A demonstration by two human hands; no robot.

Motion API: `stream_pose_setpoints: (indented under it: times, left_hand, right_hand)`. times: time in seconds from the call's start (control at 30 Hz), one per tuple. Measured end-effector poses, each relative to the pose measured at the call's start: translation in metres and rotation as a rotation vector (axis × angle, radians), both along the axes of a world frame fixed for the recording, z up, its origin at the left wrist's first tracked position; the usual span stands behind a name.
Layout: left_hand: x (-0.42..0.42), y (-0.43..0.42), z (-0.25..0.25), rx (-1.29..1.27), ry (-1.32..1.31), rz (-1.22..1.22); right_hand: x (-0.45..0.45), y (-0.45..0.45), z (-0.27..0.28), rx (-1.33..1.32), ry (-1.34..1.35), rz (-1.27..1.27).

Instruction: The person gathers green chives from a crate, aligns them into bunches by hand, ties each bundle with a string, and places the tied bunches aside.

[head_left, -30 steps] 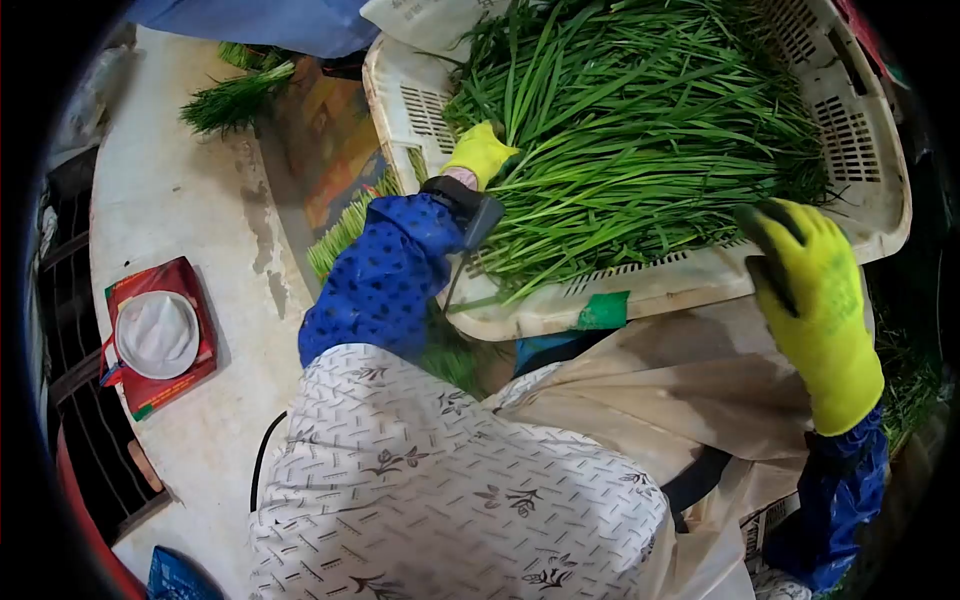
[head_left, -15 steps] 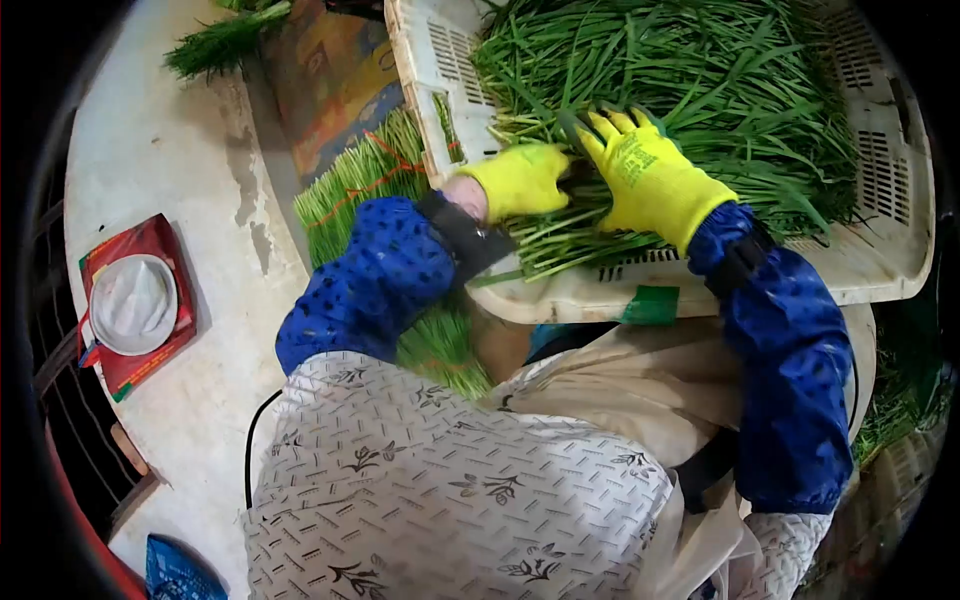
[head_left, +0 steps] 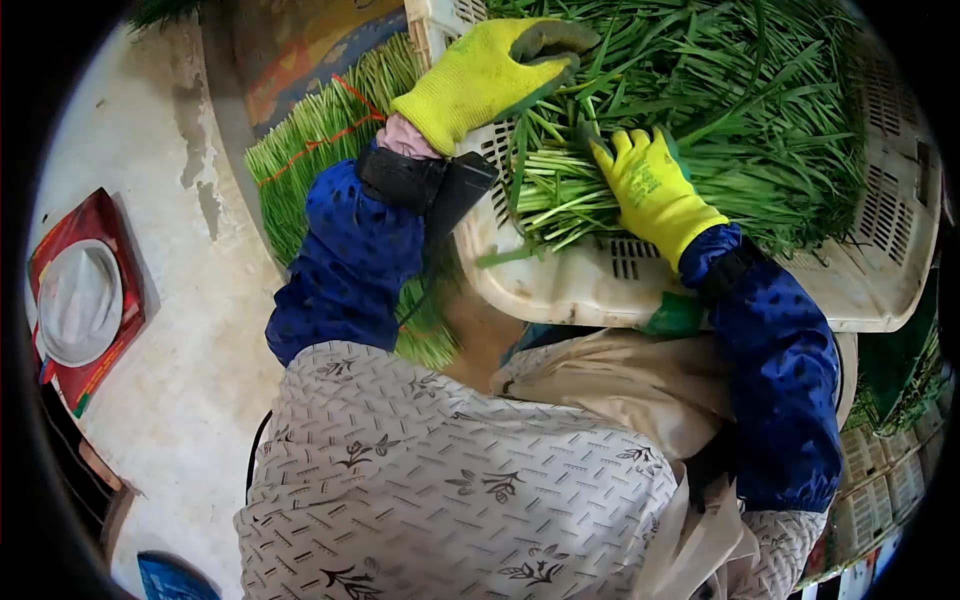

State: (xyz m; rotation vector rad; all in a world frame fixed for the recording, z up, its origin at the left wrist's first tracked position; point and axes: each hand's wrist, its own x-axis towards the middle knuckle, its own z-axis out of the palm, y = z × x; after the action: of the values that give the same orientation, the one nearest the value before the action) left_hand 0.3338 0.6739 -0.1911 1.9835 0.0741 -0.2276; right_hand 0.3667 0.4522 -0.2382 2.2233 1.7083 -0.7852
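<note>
A heap of garlic chives (head_left: 740,110) fills a white plastic crate (head_left: 590,295) with slotted walls. Both my hands wear yellow gloves with dark coated palms. My left hand (head_left: 490,80) is raised over the crate's left side, thumb apart from the bent fingers, with no stalks visible between them. My right hand (head_left: 652,188) is closed over chives at the near side of the heap; its fingertips are partly hidden among leaves. Pale cut stalk ends (head_left: 560,195) point left from under it.
Chives bundled with red ties (head_left: 325,145) stand left of the crate. On the worn white surface (head_left: 200,330) lie a red packet with a white bowl (head_left: 80,300) on it and a blue packet (head_left: 172,578). More crates and greens show at lower right.
My left hand has lifted up and left, away from the stalk ends, and its thumb and fingers have parted. My right hand stays on the chives, slightly lower in view. The view has shifted.
</note>
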Motion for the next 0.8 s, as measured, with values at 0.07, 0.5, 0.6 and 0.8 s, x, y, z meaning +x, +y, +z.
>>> stream_pose_setpoints:
  times: [0.07, 0.5, 0.6, 0.8]
  left_hand:
    - [0.002, -0.003, 0.005, -0.143, 0.029, 0.118]
    - [0.002, -0.026, 0.024, 0.337, 0.1, -0.137]
    - [-0.003, -0.048, 0.017, 0.458, 0.209, -0.398]
    - [0.028, -0.11, 0.029, 1.095, 0.098, -0.349]
  right_hand:
    - [0.004, -0.002, 0.013, 0.156, 0.023, -0.111]
    - [0.092, -0.112, 0.079, 0.986, 0.507, -0.942]
    - [0.088, -0.123, 0.08, 0.987, 0.479, -0.946]
    - [0.08, -0.132, 0.078, 1.031, 0.501, -0.954]
